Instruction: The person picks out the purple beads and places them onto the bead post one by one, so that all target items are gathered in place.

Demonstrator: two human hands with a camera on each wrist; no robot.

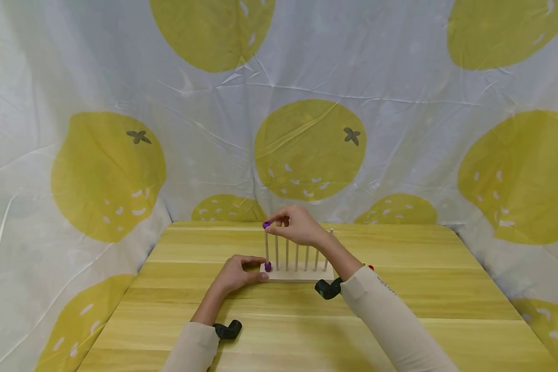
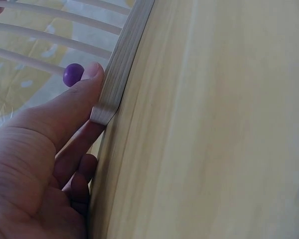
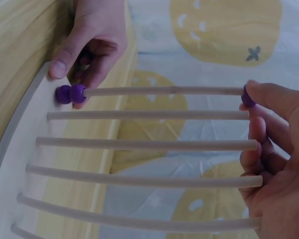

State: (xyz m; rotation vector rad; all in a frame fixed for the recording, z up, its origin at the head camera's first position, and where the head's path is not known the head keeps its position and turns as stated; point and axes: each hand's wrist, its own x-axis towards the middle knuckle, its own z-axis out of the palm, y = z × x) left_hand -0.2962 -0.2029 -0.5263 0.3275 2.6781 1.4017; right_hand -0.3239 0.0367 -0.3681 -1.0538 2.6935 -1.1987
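Observation:
A pale wooden peg stand (image 1: 302, 275) with several upright rods rests on the table. My left hand (image 1: 234, 274) grips its left end, thumb on the front edge and fingers behind, as the left wrist view shows with the base (image 2: 120, 69). Two purple beads (image 3: 78, 93) are stacked at the foot of the leftmost rod (image 3: 164, 90). At that rod's top, my right hand (image 1: 296, 226) pinches another purple bead (image 3: 247, 97) between thumb and forefinger. The other rods (image 3: 144, 144) carry no beads where they show.
Small red (image 1: 371, 268) and yellow things lie on the table, mostly hidden behind my right forearm. The wooden table (image 1: 279, 330) ends at a fabric backdrop (image 1: 214, 155) printed with yellow fruit. A black wrist-worn device (image 1: 229, 329) sits below each hand.

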